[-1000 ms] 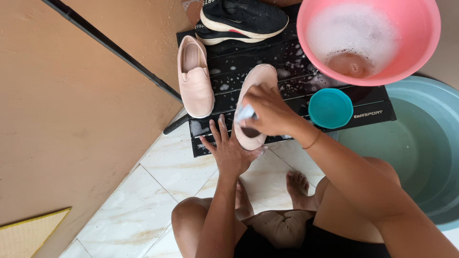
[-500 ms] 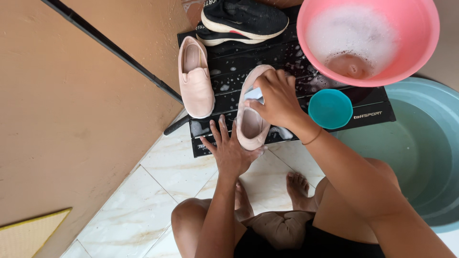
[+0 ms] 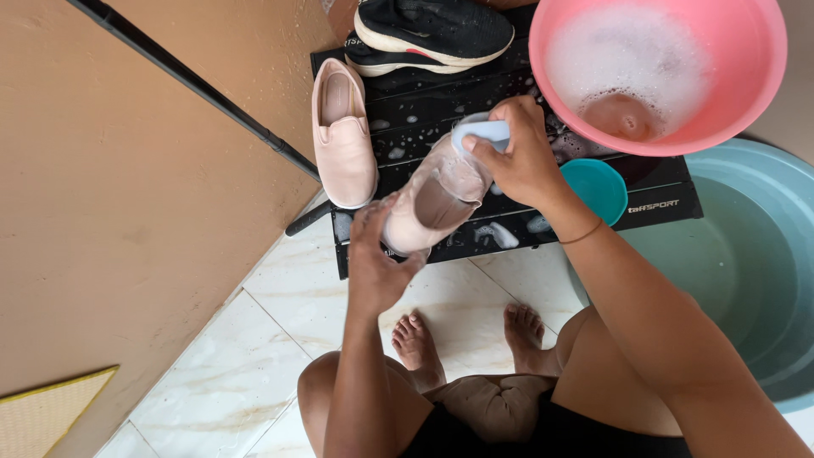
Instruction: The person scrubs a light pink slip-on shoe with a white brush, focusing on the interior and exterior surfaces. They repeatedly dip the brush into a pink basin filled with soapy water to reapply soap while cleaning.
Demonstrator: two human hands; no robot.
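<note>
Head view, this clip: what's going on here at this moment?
A squatting person is scrubbing a pale pink slip-on shoe. The left hand holds it tilted up by the heel end, above a black mat flecked with suds. The right hand presses a light blue sponge or brush against the shoe's toe end. Its matching pink shoe lies flat on the mat beside a black sneaker. A pink plastic basin of foamy water and a small teal cup sit at the right.

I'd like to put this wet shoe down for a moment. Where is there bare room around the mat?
Free: the white tiled floor between the tan wall and the left knee. Crowded: the black mat, filled by the pink shoe, black sneakers, pink basin and teal cup.
</note>
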